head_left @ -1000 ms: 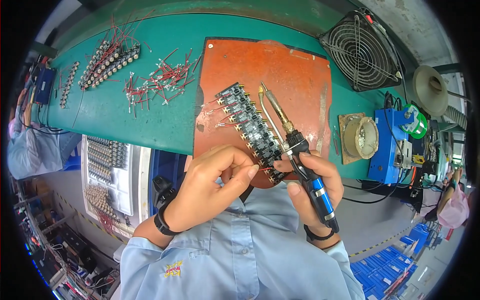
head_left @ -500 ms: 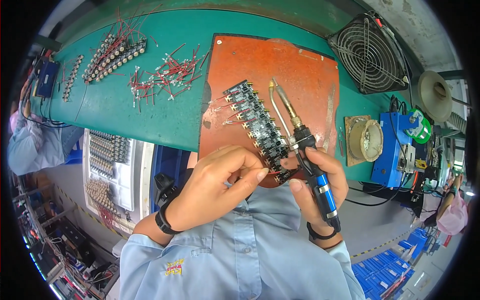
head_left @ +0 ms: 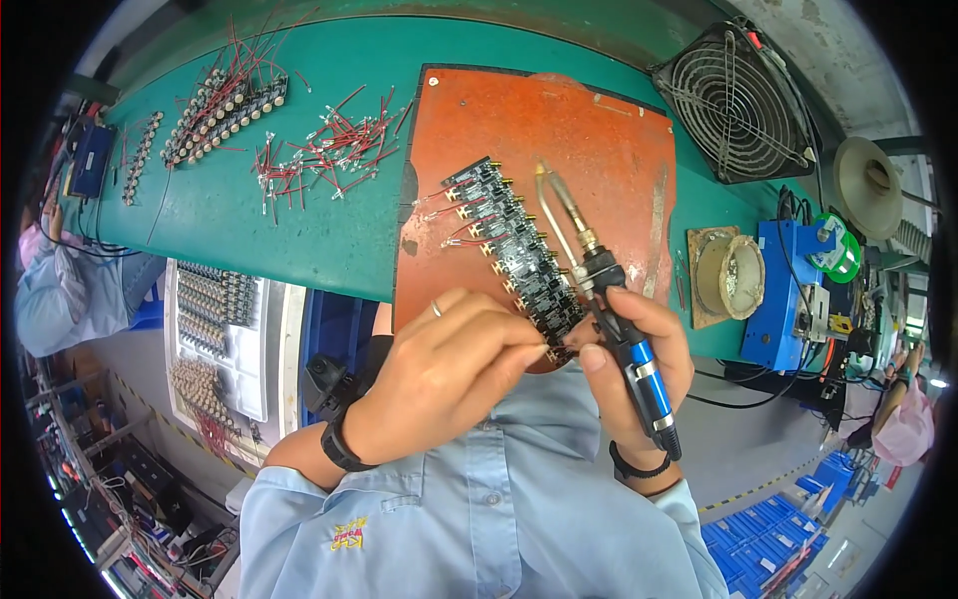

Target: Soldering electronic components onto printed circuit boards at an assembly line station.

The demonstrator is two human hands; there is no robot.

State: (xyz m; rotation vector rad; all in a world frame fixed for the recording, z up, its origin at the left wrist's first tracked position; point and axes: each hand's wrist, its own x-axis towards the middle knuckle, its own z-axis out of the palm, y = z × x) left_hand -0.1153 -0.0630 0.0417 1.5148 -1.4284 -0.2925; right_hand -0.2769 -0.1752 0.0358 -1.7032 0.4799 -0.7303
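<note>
Green-topped and cluttered, a long table (head_left: 329, 250) stretches before us, loose red wires (head_left: 334, 140) heaped left of an orange mat (head_left: 599, 140), with a black fan (head_left: 733, 105) standing at the table's far right corner. Slantwise on the mat, from left of its middle down to its near edge, lies a black circuit-board strip (head_left: 521, 250), short red leads (head_left: 474, 241) jutting from its left side toward the far end. We see the left hand (head_left: 439, 349) pinching, thumb against forefinger, what looks like a thin wire (head_left: 561, 346), mostly hidden at the strip's near end. Wrapped around a blue-handled soldering iron (head_left: 649, 382), the right hand (head_left: 614, 399) leaves the metal barrel (head_left: 568, 208) pointing toward the mat's far edge, apart from the strip. Trouble, we judge, could start at that barrel: if it is hot and the right wrist rolls left, it might scorch the strip or its leads. A slack pinch could let the wire drift out of line, and a nudge from either hand could skew the strip over the mat's near edge.
</note>
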